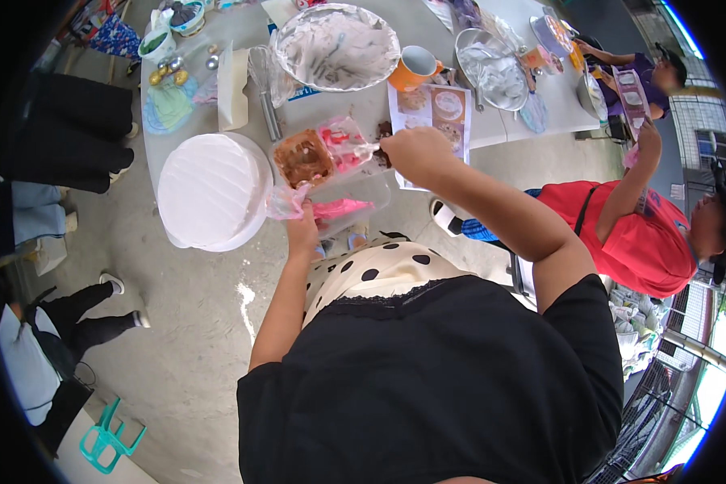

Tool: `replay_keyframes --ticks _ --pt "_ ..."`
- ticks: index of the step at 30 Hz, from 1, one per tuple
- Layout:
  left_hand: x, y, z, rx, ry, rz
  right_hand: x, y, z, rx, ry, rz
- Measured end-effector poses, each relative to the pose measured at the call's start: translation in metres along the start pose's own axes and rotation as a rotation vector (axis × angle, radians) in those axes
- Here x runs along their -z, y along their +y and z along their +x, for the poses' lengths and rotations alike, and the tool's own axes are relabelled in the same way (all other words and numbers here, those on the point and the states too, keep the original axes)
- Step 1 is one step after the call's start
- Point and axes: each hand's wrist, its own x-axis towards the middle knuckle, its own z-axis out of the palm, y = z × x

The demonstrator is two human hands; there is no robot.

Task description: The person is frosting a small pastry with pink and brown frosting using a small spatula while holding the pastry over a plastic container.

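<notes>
Now we have our left hand (pixel 302 234) closed around a pink-smeared plastic bag (pixel 285 202), just right of the round white cake (pixel 215 191). Our right hand (pixel 419 153) pinches a pale-handled tool (pixel 372 148), its far end reaching left into pink smears. Just beyond our left hand sits a brown-smeared square tub (pixel 303 158); beyond our right, an orange mug (pixel 414 70).
</notes>
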Motion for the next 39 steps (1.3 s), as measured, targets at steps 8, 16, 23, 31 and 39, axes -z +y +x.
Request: replay_keyframes --ticks 8,16,23,31,39 --pt "0.008 -0.008 0.005 -0.015 0.003 0.01 0.045 0.001 -0.013 0.2 0.072 -0.111" --pt "0.01 -0.013 0.006 0.03 -0.009 0.027 0.029 -0.011 0.018 0.157 0.018 -0.068" --pt "0.007 -0.009 0.003 -0.037 0.021 0.007 0.031 -0.004 0.013 0.08 0.059 -0.034" --pt "0.005 -0.006 0.005 0.018 0.057 0.025 0.028 -0.009 0.004 0.024 -0.041 -0.021" --pt "0.0 -0.005 0.006 -0.028 0.025 0.028 -0.006 -0.005 0.01 0.044 0.065 0.011"
